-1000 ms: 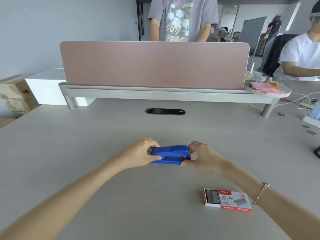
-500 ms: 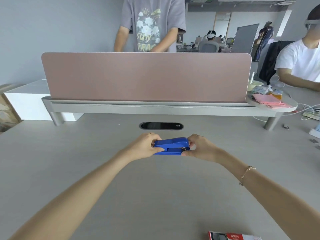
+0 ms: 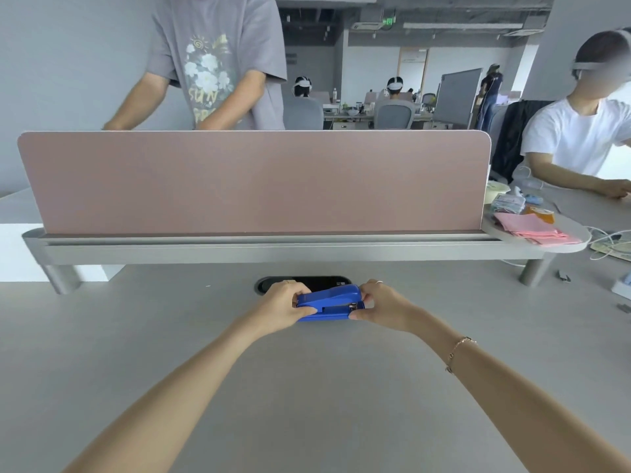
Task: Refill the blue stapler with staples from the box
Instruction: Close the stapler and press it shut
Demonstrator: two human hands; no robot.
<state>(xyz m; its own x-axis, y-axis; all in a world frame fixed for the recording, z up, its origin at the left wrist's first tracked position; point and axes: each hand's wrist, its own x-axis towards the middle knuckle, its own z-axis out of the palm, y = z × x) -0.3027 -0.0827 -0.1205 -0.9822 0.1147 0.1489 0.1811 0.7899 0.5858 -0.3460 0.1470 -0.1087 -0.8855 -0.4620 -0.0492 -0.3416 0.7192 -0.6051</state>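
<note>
Over the grey bench [image 3: 170, 336], your left hand [image 3: 283, 307] and right hand [image 3: 384, 307] grip the blue stapler [image 3: 329, 302], unopened; next, lift its top.

The stapler [image 3: 329, 303] sits between the left hand [image 3: 285, 307] and the right hand [image 3: 384, 307], each touching one end, above the middle of the bench [image 3: 136, 336]. Just behind it lies the cable slot [image 3: 304, 284] in the bench. Farther back stands the divider panel [image 3: 252, 182] on a raised shelf [image 3: 273, 249]. Folded cloths [image 3: 532, 228] lie on the shelf's right end.
</note>
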